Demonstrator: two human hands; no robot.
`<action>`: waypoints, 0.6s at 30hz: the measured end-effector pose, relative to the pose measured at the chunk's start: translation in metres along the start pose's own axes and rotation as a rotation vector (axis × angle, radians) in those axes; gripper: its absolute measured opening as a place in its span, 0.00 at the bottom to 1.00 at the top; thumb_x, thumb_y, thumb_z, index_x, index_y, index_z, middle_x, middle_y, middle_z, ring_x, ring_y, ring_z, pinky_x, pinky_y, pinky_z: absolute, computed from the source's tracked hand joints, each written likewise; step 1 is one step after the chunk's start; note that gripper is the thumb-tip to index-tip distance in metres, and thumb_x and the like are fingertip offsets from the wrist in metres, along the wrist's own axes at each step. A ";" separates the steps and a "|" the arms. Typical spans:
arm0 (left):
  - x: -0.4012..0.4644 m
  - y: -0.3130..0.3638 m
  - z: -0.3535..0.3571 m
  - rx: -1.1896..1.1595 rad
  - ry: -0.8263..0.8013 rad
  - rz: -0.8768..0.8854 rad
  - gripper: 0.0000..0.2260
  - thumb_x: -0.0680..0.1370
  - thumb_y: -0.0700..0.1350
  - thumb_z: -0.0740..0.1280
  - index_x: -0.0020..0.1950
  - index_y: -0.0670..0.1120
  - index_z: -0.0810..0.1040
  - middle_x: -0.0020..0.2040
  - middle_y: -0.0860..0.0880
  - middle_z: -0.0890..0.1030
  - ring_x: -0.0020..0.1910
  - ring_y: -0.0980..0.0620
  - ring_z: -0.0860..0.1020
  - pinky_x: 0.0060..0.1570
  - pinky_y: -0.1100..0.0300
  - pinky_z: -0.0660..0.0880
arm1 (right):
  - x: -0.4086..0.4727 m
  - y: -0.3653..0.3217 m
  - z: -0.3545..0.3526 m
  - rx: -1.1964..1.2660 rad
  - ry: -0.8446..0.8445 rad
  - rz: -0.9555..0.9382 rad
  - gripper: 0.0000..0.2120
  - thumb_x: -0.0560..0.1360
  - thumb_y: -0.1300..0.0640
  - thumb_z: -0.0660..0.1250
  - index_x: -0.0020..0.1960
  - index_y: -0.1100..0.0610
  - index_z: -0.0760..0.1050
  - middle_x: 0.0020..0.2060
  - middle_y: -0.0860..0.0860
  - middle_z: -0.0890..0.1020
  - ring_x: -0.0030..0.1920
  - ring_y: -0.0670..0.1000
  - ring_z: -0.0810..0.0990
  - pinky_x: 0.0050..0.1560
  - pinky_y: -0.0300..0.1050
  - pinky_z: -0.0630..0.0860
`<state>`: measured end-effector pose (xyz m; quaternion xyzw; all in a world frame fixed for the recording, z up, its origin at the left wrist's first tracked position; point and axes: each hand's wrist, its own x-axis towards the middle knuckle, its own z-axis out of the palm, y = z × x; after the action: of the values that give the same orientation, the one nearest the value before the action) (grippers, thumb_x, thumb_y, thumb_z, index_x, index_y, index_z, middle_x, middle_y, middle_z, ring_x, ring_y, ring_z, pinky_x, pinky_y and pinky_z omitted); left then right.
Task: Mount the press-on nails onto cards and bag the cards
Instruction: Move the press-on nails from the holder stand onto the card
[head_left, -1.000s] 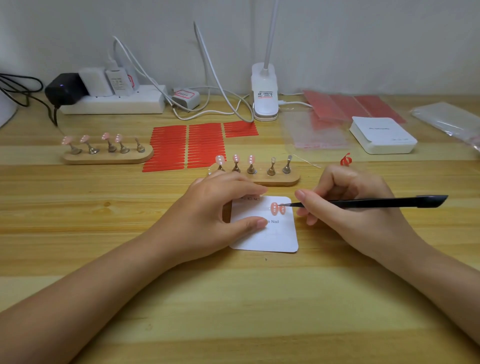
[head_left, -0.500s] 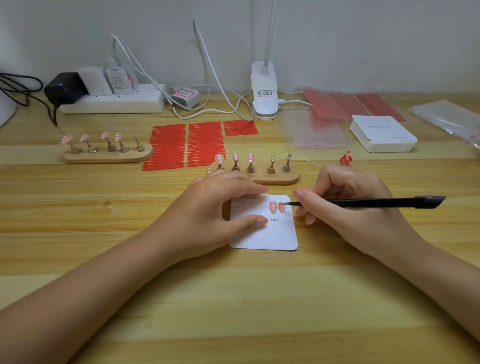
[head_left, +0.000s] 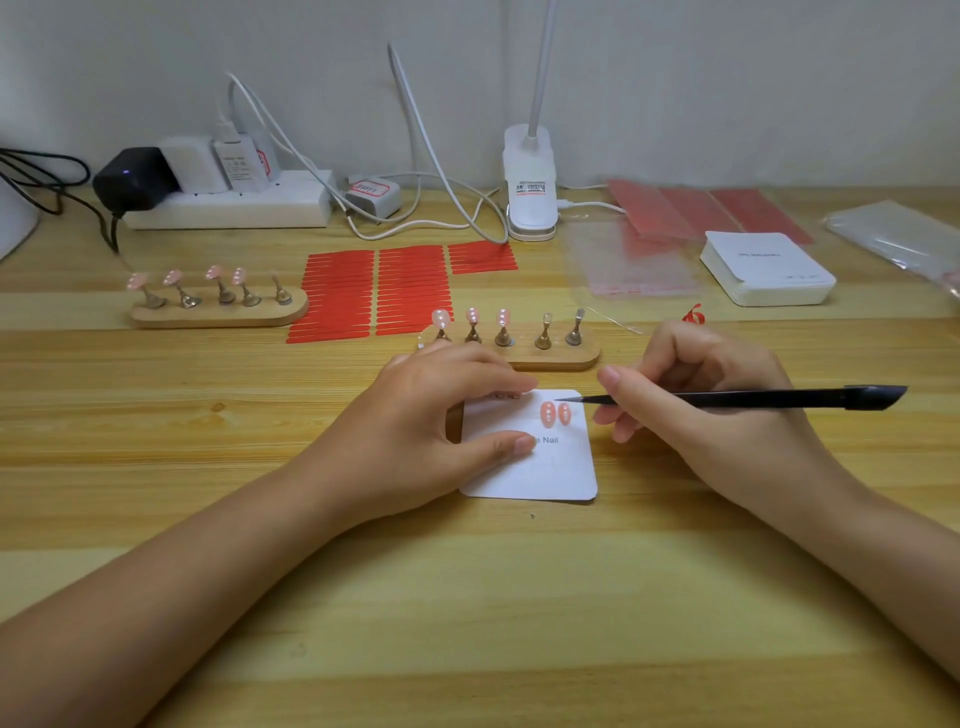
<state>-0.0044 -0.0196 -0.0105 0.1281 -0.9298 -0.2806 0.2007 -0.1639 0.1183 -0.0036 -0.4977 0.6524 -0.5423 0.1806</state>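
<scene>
The white card (head_left: 540, 467) lies flat on the wooden desk (head_left: 467, 623), just in front of the nearer wooden nail stand (head_left: 519, 356). The left hand (head_left: 431, 431) rests on the card's left part: its forefinger lies along the top edge and its thumb presses on the middle, beside the printed word "Nail". That grip is spread and flat, pinning the card and curled round nothing.

Two pink press-on nails (head_left: 555, 413) sit side by side on the upper right of the card, between the left forefinger and the right hand (head_left: 711, 405). The right hand's grip is closed round a thin black tool (head_left: 753, 399), pinched between thumb and fingers, with the shaft running out to the right. The tool's fine tip points left and lies just above the right-hand nail; whether it touches the nail cannot be told.

On the nearer stand, three holders carry pink nails (head_left: 471, 316) and the two holders to the right look bare. A second stand (head_left: 218, 312) farther left holds four more pink nails. Between the stands lie red adhesive strips (head_left: 374, 291). To the right, well apart from the hands, are a stack of white cards (head_left: 769, 270) and clear bags (head_left: 623, 260).
</scene>
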 end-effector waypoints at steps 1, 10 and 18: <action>0.000 0.000 0.000 0.002 -0.001 -0.001 0.19 0.69 0.54 0.67 0.58 0.49 0.79 0.51 0.62 0.74 0.54 0.62 0.71 0.56 0.47 0.70 | 0.000 0.000 0.000 0.000 -0.018 0.002 0.13 0.72 0.60 0.69 0.31 0.57 0.70 0.30 0.52 0.83 0.31 0.43 0.82 0.34 0.31 0.74; 0.000 -0.001 0.001 0.004 0.004 0.012 0.19 0.69 0.54 0.68 0.58 0.48 0.79 0.51 0.60 0.75 0.53 0.62 0.72 0.56 0.48 0.70 | 0.001 0.001 0.001 -0.026 -0.094 -0.002 0.12 0.71 0.57 0.69 0.33 0.60 0.71 0.31 0.50 0.83 0.33 0.45 0.83 0.35 0.30 0.74; 0.000 -0.001 0.001 0.003 0.011 0.013 0.19 0.69 0.54 0.68 0.57 0.49 0.80 0.50 0.61 0.75 0.53 0.62 0.72 0.55 0.48 0.71 | 0.002 0.001 0.001 -0.025 -0.115 0.016 0.11 0.72 0.57 0.69 0.33 0.58 0.71 0.31 0.50 0.84 0.32 0.44 0.82 0.34 0.31 0.74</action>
<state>-0.0045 -0.0202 -0.0118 0.1241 -0.9299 -0.2773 0.2072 -0.1646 0.1161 -0.0045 -0.5253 0.6516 -0.5030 0.2158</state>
